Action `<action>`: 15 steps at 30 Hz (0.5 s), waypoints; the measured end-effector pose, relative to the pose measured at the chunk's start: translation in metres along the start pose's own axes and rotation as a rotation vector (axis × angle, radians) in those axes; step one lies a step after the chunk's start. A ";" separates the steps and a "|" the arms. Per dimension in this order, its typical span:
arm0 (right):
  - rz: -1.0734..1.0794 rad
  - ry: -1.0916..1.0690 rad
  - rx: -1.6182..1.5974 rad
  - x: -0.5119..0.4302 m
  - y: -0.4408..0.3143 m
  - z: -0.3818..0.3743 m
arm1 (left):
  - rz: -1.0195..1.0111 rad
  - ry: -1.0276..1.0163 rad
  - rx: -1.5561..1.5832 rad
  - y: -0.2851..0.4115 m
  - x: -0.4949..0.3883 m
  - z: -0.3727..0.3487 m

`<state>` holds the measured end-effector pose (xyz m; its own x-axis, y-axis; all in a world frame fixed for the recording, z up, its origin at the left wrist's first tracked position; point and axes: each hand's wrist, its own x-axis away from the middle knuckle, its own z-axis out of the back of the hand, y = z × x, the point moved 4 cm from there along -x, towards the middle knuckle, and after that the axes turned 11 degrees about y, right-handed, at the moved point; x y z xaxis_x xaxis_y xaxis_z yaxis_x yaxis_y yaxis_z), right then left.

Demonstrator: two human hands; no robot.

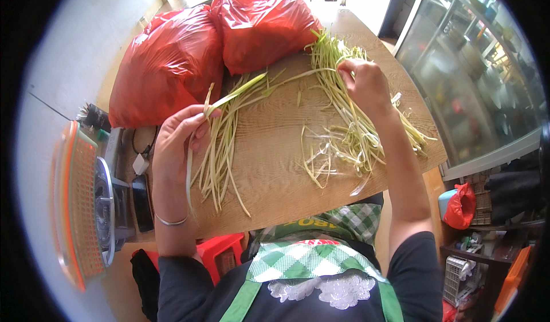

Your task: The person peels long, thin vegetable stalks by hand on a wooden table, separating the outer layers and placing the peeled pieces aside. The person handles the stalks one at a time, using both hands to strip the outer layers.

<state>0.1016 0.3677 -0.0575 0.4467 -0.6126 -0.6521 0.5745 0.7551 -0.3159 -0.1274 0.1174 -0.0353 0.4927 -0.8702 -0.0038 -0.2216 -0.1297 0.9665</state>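
My left hand (182, 133), at the table's left side, pinches a pale green stalk (238, 91) between thumb and fingers; its greener end points up and right. A loose bunch of long stalks (221, 150) lies on the wooden table (275, 150) just right of that hand. My right hand (365, 83) has its fingertips closed on a thin pale strand (318, 70) over a larger pile of stalks (328, 60) at the right. Below this pile lie thin, curled peelings (328, 150), some of them whitish and translucent.
Two full red plastic bags (167, 68) (266, 25) stand along the table's far left. A dark phone (142, 202) and a white charger (140, 164) lie at the left edge. Plastic baskets (81, 202) hang beside the wall. A glass-doored cabinet (477, 73) stands right of the table; a red stool (221, 247) is below.
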 end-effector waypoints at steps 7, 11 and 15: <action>-0.198 -0.233 0.300 0.019 0.052 -0.042 | -0.343 0.389 -1.225 -0.041 -0.028 0.043; -0.153 0.042 0.113 0.017 0.047 -0.022 | -0.615 0.365 -1.318 -0.046 -0.026 0.024; -0.227 0.199 -0.226 0.008 0.029 0.012 | -0.310 -0.047 -0.625 -0.051 -0.042 -0.028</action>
<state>0.1303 0.3822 -0.0635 0.1710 -0.7298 -0.6620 0.4677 0.6514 -0.5974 -0.1132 0.1736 -0.0777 0.4146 -0.8590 -0.3004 0.4559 -0.0897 0.8855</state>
